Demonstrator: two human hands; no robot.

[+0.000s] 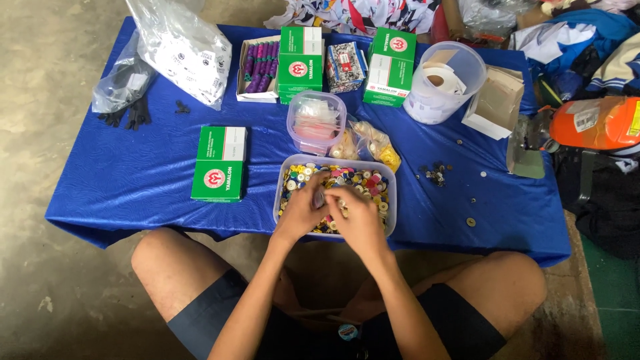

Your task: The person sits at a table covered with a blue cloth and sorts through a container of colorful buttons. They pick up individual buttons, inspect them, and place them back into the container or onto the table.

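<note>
Buttons [363, 179], small and many-coloured, fill the clear plastic tub [393, 193] at the near edge of the blue cloth [133, 180]. Both hands meet over it: the left hand [301, 212] and right hand [357, 217] are curled, fingertips pinched together on something tiny (a button, probably, but too small to tell). Such pieces look light, hard and slippery, best taken by the rim between thumb and fingertip. Just behind the tub stand a lidded clear box [316, 121] with pinkish contents and small bags [373, 143] of pale and yellow bits. Farther back, a round tub [445, 81] holds tape rolls; green cartons [219, 163] lie around.
</note>
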